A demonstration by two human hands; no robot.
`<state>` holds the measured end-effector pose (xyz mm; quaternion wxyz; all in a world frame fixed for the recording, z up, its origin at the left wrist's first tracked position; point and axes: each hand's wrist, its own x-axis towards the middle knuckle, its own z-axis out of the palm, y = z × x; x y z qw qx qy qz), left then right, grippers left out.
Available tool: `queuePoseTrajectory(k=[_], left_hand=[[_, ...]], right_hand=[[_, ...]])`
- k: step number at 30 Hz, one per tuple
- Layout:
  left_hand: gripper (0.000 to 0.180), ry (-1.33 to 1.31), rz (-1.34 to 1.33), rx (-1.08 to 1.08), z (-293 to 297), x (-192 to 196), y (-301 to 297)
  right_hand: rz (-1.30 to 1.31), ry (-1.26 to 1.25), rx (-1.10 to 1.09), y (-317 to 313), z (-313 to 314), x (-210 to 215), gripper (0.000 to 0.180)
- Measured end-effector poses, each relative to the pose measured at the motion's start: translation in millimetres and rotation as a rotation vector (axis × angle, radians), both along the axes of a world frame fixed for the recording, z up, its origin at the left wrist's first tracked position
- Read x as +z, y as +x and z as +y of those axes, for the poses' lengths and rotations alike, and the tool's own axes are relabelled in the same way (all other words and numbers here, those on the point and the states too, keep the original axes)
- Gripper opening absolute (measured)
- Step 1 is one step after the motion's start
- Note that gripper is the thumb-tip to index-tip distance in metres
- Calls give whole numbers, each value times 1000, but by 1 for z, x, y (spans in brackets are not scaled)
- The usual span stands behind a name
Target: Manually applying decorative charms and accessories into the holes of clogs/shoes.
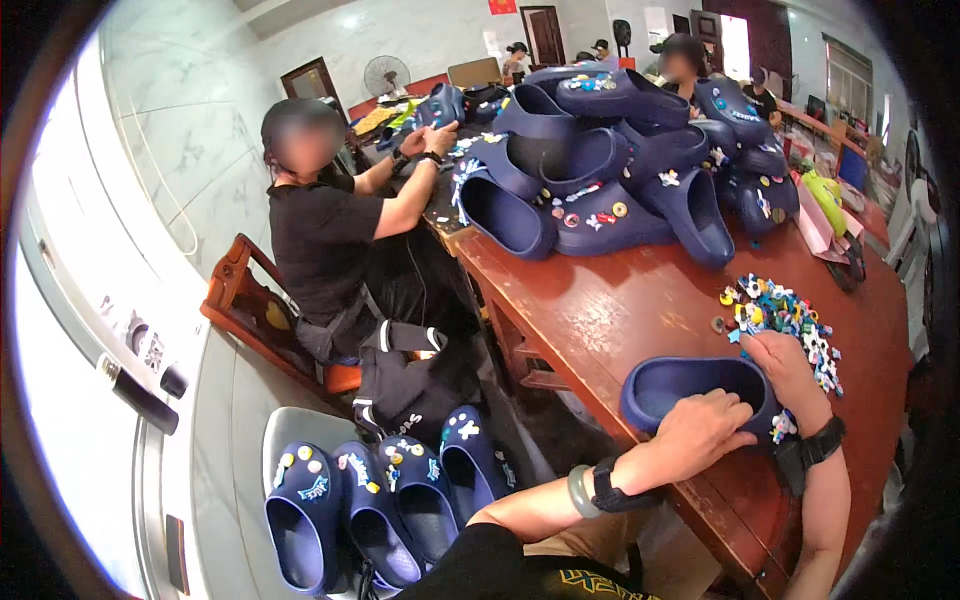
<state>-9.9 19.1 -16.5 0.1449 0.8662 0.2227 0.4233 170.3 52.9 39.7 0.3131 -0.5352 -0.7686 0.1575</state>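
A worker's left hand [703,428] curls over the near rim of a navy clog [690,385], fingers bent and pressing on the shoe's edge, their tips hidden inside the opening. The right hand [790,370] wraps the clog's far side, fingers closed round the toe end so that most of that part of the shoe is covered; whether they also pinch a charm cannot be told. A few small charms [782,426] show just under the right wrist, half hidden by a black wrist strap [812,450]. The clog sits between both hands on the near edge of a red-brown wooden table [610,310], its underside out of sight.

Just beyond the right fingers lies a loose heap of small coloured charms [780,315], too small and blurred to tell apart. Farther out from the hands, a pile of navy clogs [620,160] studded with charms fills the far half of the table. To the left of the hands, beside the table, a row of decorated clogs [380,500] stands on a grey stool, partly cut off by the worker's own arm. Beyond them a seated person in black [330,240] handles another clog [440,105], which is hard to make out
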Motion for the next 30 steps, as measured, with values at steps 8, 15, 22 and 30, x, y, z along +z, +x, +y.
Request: queuePoseTrajectory(k=[8,15,22,30], left_hand=[[29,14,-7,29,-1,2,0],[31,-15,-4,32,4,5,2],[34,-92,23,39,10,6,1],[34,-34,38,87,8,4,-6]], right_hand=[[-17,135,7,-1,-1,-2,35],[-3,134,-26,1,3,-1,33],[48,16,-186,9,3,-10,36],[-353,123,-361,29,10,15,33]])
